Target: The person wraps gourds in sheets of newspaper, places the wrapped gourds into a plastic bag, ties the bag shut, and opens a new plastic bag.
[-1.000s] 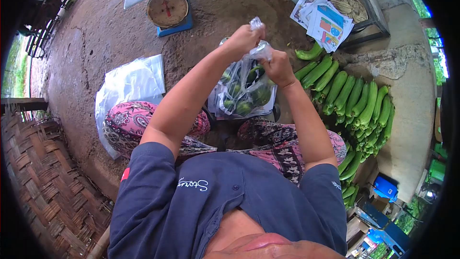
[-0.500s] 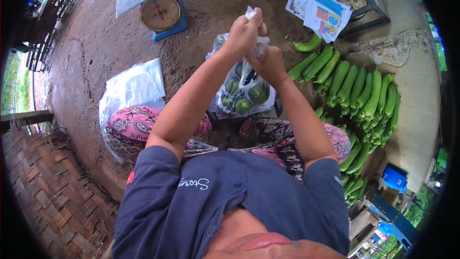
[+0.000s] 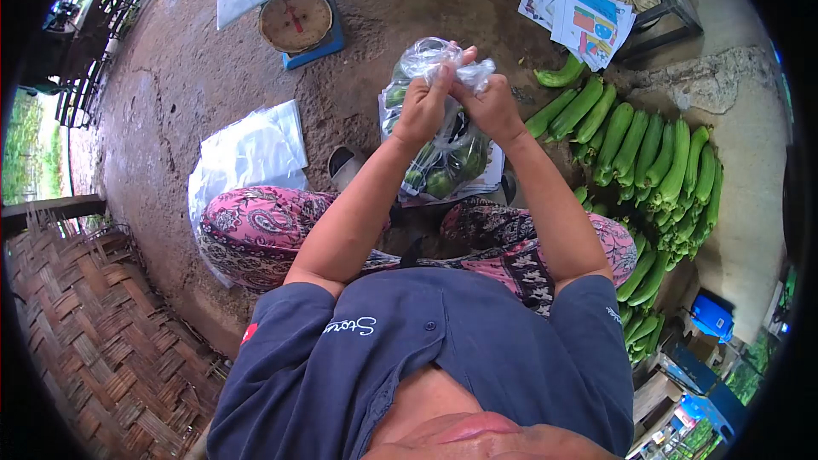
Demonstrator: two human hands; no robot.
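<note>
A clear plastic bag point(image 3: 452, 149) of dark green produce sits upright on papers between my knees. The kind of produce is hard to make out through the plastic. My left hand point(image 3: 423, 106) is closed on the gathered top of the bag, thumb pointing up. Right beside it, my right hand point(image 3: 492, 106) pinches the same bunched plastic. Crumpled plastic puffs out above and between both hands, and parts of the fingers are hidden behind it.
A stack of clear plastic bags point(image 3: 251, 149) lies left of my knee. Beyond it stands a blue dial scale point(image 3: 296, 24) with a metal pan. Long green gourds point(image 3: 635, 149) are piled at right, below printed papers point(image 3: 588, 21). A woven bamboo panel point(image 3: 102, 332) is at lower left.
My left hand has come down from stretching the bag's top upward and now meets my right hand. The plastic has bunched up and spread around the fingers.
</note>
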